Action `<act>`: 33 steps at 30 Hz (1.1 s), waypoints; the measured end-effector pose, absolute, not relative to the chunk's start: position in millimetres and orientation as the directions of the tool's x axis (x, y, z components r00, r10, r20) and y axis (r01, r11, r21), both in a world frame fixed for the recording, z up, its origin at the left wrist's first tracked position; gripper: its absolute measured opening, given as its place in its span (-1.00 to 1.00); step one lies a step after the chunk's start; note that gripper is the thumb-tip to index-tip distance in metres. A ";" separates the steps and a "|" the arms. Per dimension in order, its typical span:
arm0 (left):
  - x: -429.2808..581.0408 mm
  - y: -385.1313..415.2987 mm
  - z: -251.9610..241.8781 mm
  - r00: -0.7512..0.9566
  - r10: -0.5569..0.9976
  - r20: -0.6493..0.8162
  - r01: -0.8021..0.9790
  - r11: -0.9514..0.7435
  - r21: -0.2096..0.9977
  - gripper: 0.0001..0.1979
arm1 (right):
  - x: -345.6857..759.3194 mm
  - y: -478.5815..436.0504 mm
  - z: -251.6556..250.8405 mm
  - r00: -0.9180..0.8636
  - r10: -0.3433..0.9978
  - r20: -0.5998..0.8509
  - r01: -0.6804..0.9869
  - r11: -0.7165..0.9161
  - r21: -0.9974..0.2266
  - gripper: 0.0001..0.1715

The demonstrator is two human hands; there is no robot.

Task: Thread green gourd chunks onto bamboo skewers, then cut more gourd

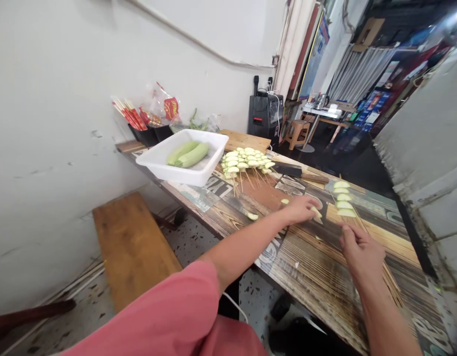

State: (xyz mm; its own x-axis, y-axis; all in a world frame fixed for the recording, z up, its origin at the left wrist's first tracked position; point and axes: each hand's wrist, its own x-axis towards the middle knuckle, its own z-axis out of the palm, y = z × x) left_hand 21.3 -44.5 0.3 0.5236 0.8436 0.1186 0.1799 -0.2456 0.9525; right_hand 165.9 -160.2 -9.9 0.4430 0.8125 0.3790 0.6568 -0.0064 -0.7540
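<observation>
My left hand [301, 208] reaches across the table with its fingers closed on a pale zucchini slice [317, 214]. To its right, my right hand [361, 247] is closed in a pinch on a thin bamboo skewer, of which little more than the tip shows. Just beyond that hand lies a row of skewered zucchini slices [344, 199]. A bundle of bare bamboo skewers [392, 284] runs beneath my right wrist. Loose zucchini pieces [252, 216] lie left of my left hand. Farther back is a pile of finished zucchini skewers [246, 160], sticks pointing toward me.
A white plastic tub [154, 165] holds two whole zucchini [193, 155]. A cleaver [291, 171] with a wooden handle lies beyond my left hand. Behind are a wooden board [245, 141], a black speaker [265, 116] and black holders with red-wrapped chopsticks [134, 117]. A wooden bench [134, 247] stands left.
</observation>
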 end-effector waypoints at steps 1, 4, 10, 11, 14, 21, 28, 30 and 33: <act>17.4 -38.3 0.3 0.500 0.864 0.061 0.045 -0.096 0.994 -0.81 | 163.5 -160.3 -8.2 0.452 0.819 0.354 0.639 -0.021 -0.769 -0.44; 7.1 -25.6 0.1 0.479 0.877 -0.035 -0.311 0.207 0.928 -0.74 | 156.2 -160.7 -2.0 0.442 0.842 0.310 0.615 -0.033 -0.788 -0.48; 2.5 -18.2 -5.4 0.312 0.946 -0.092 -0.403 0.220 0.889 -0.67 | 149.7 -161.4 -0.5 0.353 0.868 0.349 0.666 0.029 -0.745 -0.49; 3.0 -18.5 -6.1 0.307 0.948 -0.087 -0.415 0.215 0.884 -0.68 | 149.3 -161.1 -2.0 0.338 0.870 0.359 0.673 0.043 -0.739 -0.49; 3.8 -20.4 -6.1 0.343 0.938 -0.044 -0.482 0.216 0.849 -0.77 | 148.8 -159.8 -6.7 0.290 0.883 0.368 0.684 0.078 -0.725 -0.49; 0.0 -14.9 -0.7 0.258 0.962 -0.095 -0.598 0.236 0.766 -0.89 | 148.0 -160.3 -10.0 0.221 0.896 0.384 0.719 0.116 -0.685 -0.51; -3.7 -6.3 -0.5 0.204 0.958 -0.199 -0.695 0.285 0.660 -0.86 | 145.1 -162.5 -11.1 0.120 0.931 0.345 0.747 0.143 -0.649 -0.50; -4.6 -6.6 0.6 0.234 0.948 -0.213 -0.702 0.317 0.638 -0.86 | 145.1 -162.8 -10.6 0.112 0.932 0.343 0.756 0.145 -0.639 -0.49; -6.5 -7.6 2.7 0.300 0.924 -0.238 -0.675 0.382 0.631 -0.87 | 145.0 -163.4 -9.4 0.105 0.930 0.353 0.773 0.146 -0.617 -0.49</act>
State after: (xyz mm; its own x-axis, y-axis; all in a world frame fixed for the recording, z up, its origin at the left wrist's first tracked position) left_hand -6.5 -7.6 2.7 0.2997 0.9238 -0.2381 -0.6751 0.3817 0.6313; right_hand 145.0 -163.4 -9.4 0.1052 0.9298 0.3526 0.7733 0.1465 -0.6169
